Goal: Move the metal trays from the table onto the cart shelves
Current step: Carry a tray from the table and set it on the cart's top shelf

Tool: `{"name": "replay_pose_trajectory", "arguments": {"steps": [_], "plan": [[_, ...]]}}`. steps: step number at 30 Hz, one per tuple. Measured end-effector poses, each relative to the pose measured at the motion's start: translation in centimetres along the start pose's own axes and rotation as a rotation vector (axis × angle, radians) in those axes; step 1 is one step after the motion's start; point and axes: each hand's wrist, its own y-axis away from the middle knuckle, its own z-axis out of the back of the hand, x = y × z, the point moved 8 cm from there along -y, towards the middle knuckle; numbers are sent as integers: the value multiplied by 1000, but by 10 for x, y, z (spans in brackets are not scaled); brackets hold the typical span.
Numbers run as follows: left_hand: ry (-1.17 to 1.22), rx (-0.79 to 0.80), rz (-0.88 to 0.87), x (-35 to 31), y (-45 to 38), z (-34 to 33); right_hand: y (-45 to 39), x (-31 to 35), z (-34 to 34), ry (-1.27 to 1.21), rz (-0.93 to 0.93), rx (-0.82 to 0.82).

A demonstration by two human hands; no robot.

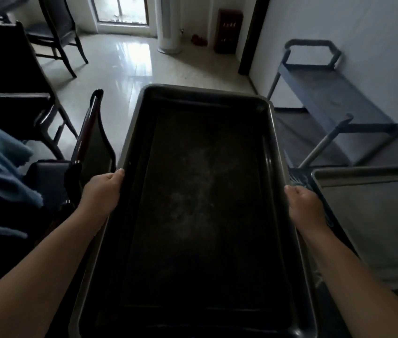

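Both hands, left hand [101, 191] and right hand [302, 206], grip the dark tray [200, 203]

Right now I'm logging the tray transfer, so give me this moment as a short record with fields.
held item: dark metal tray, empty
left hand: gripping the tray's left rim
right hand: gripping the tray's right rim
cart: ahead on the right by the wall, visible shelves bare
second tray: lighter metal, low on the right
chairs: dark, on the left
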Motion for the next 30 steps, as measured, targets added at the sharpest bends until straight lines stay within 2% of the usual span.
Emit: {"name": "replay_pose_trajectory", "arguments": {"steps": [4, 10, 17, 22, 26, 30], "plan": [[21, 59, 9, -20, -74, -14, -42, 13, -22, -11, -66, -20], [-8, 139, 29, -46, -165, -58, -127, 25, -58, 20, -146, 39], [-105, 60, -51, -121, -301, -96, -270, 55, -104, -135, -142, 35], [-143, 5, -50, -161, -369, -113, -356, 74, -115, -96, -138, 30], [-84, 55, -2, -175, -422, -147, -416, 85, -120, -57, -113, 17], [-82, 167, -68, -209, -494, -204, -468, 82, -121, -12, -162, -86]]}}
